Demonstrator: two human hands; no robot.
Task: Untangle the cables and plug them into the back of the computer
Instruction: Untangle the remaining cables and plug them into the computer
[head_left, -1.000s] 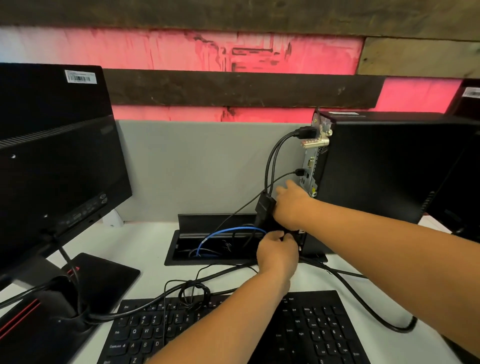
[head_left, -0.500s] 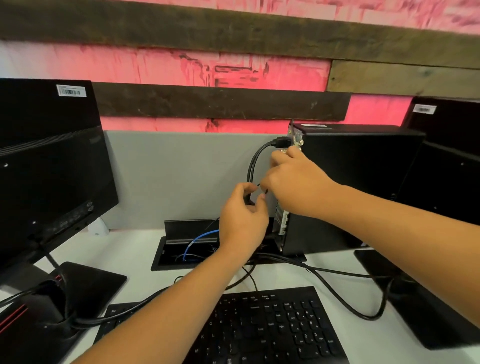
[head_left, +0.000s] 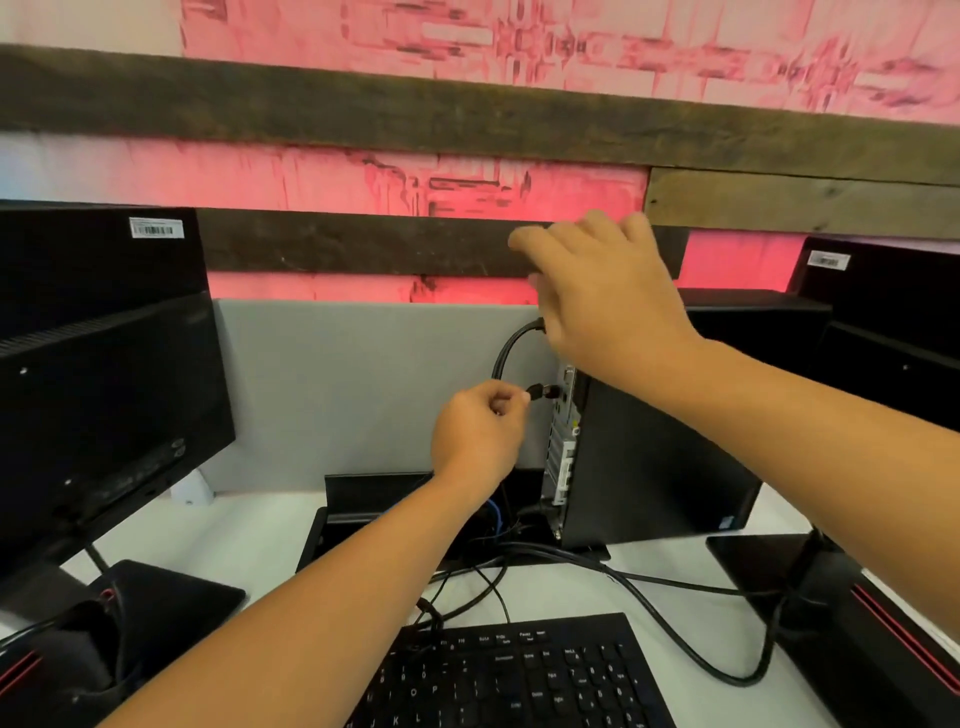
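Nearest the camera, a black keyboard (head_left: 519, 675) lies on the white desk (head_left: 249, 535), and loose black cables (head_left: 670, 623) loop across the desktop just behind it, one sweeping out to the right and curling back. A monitor stand (head_left: 171, 597) sits at the left edge and another stand (head_left: 852, 618) at the right.

Both forearms reach forward over the keys. Past them, a cable tray (head_left: 358, 514) is sunk into the desk, with a blue cable (head_left: 496, 514) showing inside it, partly hidden by the left wrist.

Now the left hand (head_left: 480, 431): it is curled tight, fingertips pinching a small black plug (head_left: 543, 391) and holding it right at the back panel of the computer (head_left: 654, 447). Whether the plug is seated in a port cannot be told. The tower stands upright on the desk, its silver rear plate facing left.

Higher up, the right hand (head_left: 608, 306) hovers over the top rear corner of the tower, fingers spread and loose, gripping nothing. Just below it, a thick black cable (head_left: 511, 343) arcs down from the upper back of the computer; its plug end is hidden by the hand.

On the left is a large black monitor (head_left: 104, 374), then a grey divider panel (head_left: 363, 384), then the pink and wood wall (head_left: 467, 171).
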